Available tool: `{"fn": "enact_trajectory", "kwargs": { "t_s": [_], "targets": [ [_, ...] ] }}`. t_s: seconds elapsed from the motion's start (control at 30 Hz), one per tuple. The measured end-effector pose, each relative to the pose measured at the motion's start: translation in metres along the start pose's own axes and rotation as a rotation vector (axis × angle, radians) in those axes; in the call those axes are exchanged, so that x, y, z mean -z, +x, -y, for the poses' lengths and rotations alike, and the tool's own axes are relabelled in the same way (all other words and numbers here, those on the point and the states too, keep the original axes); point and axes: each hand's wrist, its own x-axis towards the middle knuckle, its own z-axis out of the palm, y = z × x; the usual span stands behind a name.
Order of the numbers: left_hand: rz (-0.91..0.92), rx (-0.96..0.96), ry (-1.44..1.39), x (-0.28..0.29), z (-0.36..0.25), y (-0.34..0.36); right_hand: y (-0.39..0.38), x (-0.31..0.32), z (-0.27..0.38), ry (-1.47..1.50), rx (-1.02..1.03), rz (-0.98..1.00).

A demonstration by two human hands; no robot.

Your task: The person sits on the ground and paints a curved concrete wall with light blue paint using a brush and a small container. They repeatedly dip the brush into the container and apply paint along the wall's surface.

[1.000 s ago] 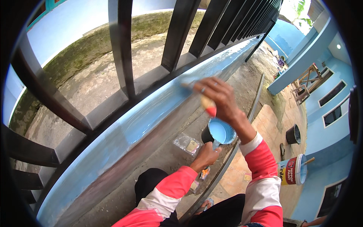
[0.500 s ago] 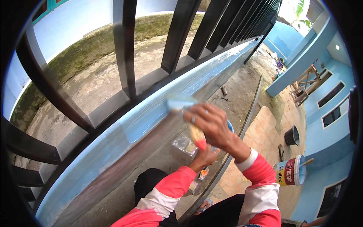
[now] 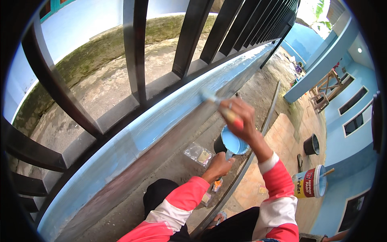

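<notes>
My right hand (image 3: pixel 241 116) is closed around a paintbrush (image 3: pixel 230 117) with a pale wooden, red-tipped handle. Its blurred bristles press against the low wall (image 3: pixel 177 107), whose upper band carries streaky wet light-blue paint. Below that band the wall is bare and brownish. Lower down, my left hand (image 3: pixel 219 166) grips the paint-smeared handle of a dark pot (image 3: pixel 220 144). Light-blue paint (image 3: pixel 234 141) fills the pot. My left fingers are partly hidden from above. A clear plastic packet (image 3: pixel 199 154) lies on the ground left of the pot.
Black metal fence bars (image 3: pixel 135 52) rise from the wall top. A long narrow rail (image 3: pixel 264 125) runs beside the pot. To the right stand a large paint bucket (image 3: pixel 310 182) with a stick in it and a black bucket (image 3: pixel 311 144). A wooden stool (image 3: pixel 319 101) stands farther back.
My right hand and the paintbrush have moved right and slightly farther along the wall, uncovering the pot of blue paint. My left hand has stayed almost in place.
</notes>
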Motion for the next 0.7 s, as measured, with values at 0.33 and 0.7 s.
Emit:
{"fn": "enact_trajectory", "kwargs": {
  "t_s": [0.33,0.7],
  "targets": [
    [0.046,0.016,0.039,-0.008,-0.003,0.001,0.007,0.015,-0.059,-0.165,-0.293,-0.211],
    [0.018,-0.024,-0.026,-0.015,0.003,0.003,-0.03,0.018,-0.043,-0.13,-0.342,-0.384]
  ]
}}
